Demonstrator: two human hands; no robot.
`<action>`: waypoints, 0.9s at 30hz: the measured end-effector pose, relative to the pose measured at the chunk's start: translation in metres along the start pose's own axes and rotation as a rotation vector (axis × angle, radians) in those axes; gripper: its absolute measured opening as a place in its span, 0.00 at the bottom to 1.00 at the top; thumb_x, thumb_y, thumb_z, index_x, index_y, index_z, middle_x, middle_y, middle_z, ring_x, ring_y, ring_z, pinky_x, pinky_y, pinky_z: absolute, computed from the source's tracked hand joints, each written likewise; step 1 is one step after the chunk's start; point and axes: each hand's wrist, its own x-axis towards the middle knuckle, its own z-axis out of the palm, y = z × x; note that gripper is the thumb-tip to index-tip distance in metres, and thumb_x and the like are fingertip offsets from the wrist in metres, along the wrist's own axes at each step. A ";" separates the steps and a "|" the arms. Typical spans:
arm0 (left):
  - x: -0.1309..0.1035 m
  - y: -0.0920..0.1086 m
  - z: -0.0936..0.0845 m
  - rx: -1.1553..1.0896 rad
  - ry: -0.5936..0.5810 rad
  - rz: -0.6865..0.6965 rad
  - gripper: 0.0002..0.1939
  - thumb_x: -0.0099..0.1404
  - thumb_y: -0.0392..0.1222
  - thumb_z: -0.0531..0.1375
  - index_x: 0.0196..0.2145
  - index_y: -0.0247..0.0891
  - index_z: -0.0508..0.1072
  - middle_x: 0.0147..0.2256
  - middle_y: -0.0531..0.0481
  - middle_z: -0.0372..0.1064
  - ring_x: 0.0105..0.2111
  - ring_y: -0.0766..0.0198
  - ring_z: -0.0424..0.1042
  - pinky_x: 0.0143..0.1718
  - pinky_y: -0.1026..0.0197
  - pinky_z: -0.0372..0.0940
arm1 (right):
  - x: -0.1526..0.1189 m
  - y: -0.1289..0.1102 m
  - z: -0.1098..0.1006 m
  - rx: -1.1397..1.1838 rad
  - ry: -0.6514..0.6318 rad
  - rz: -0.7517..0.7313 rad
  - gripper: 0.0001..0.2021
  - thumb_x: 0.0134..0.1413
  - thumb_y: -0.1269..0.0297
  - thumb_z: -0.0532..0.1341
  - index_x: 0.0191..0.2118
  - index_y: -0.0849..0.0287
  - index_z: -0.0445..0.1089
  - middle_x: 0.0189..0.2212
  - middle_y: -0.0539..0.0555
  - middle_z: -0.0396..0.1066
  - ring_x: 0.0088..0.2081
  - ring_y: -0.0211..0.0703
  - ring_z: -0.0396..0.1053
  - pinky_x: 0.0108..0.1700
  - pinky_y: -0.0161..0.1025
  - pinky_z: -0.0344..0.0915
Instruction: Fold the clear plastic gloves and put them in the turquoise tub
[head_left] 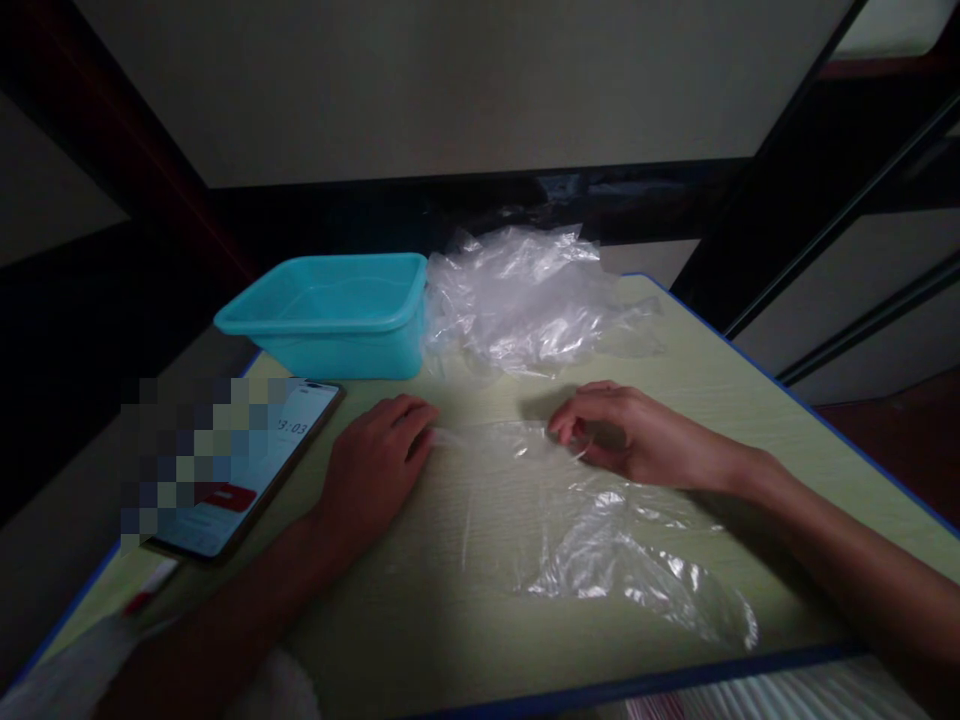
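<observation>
A thin clear plastic bag (592,550) lies spread on the table, its far edge stretched between my two hands. At its left corner, my left hand (384,455) rests palm down with thumb and fingertips closed on the film. My right hand (611,435) is at the other end of that edge, fingers curled and pinching the plastic. The lower right part of the bag is crumpled. Beyond my hands sits a loose heap of clear plastic bags (525,300), touching the right side of a turquoise basin (337,345).
The pale table (465,650) has a blue edge. On its left lies a phone (255,470) with a lit screen, partly pixelated. A white and red pen-like object (154,585) lies nearer, by my left forearm. A panelled wall stands behind the table.
</observation>
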 end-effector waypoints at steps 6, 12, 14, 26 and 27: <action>0.001 0.003 -0.001 -0.128 0.105 0.105 0.11 0.65 0.32 0.50 0.31 0.37 0.72 0.36 0.47 0.71 0.36 0.61 0.71 0.37 0.58 0.69 | -0.003 -0.009 -0.007 0.110 -0.140 -0.042 0.09 0.49 0.65 0.63 0.38 0.59 0.68 0.32 0.51 0.71 0.33 0.38 0.68 0.35 0.36 0.65; 0.000 0.001 -0.001 -0.094 0.052 0.101 0.13 0.64 0.32 0.50 0.29 0.34 0.73 0.35 0.44 0.71 0.35 0.58 0.71 0.36 0.55 0.69 | -0.001 0.000 -0.002 -0.086 -0.149 -0.118 0.22 0.55 0.57 0.59 0.51 0.65 0.64 0.48 0.62 0.68 0.50 0.48 0.65 0.52 0.47 0.61; 0.000 0.001 -0.001 -0.079 0.033 0.099 0.13 0.64 0.32 0.50 0.28 0.34 0.73 0.36 0.44 0.71 0.35 0.58 0.71 0.35 0.55 0.69 | -0.001 0.003 0.001 -0.144 -0.176 -0.146 0.25 0.57 0.56 0.58 0.55 0.66 0.60 0.53 0.63 0.64 0.55 0.49 0.60 0.56 0.48 0.56; 0.001 0.002 -0.004 0.027 -0.030 0.051 0.10 0.60 0.29 0.53 0.26 0.36 0.72 0.35 0.45 0.72 0.34 0.58 0.72 0.34 0.56 0.70 | -0.003 0.010 0.010 -0.272 -0.231 -0.122 0.29 0.60 0.52 0.53 0.59 0.68 0.54 0.58 0.65 0.58 0.60 0.50 0.53 0.59 0.50 0.53; 0.001 0.003 -0.004 0.038 -0.033 0.043 0.10 0.60 0.29 0.53 0.26 0.36 0.72 0.35 0.45 0.72 0.34 0.58 0.72 0.34 0.56 0.70 | -0.003 0.010 0.010 -0.272 -0.228 -0.122 0.29 0.59 0.51 0.52 0.59 0.68 0.55 0.58 0.65 0.58 0.60 0.51 0.53 0.59 0.50 0.53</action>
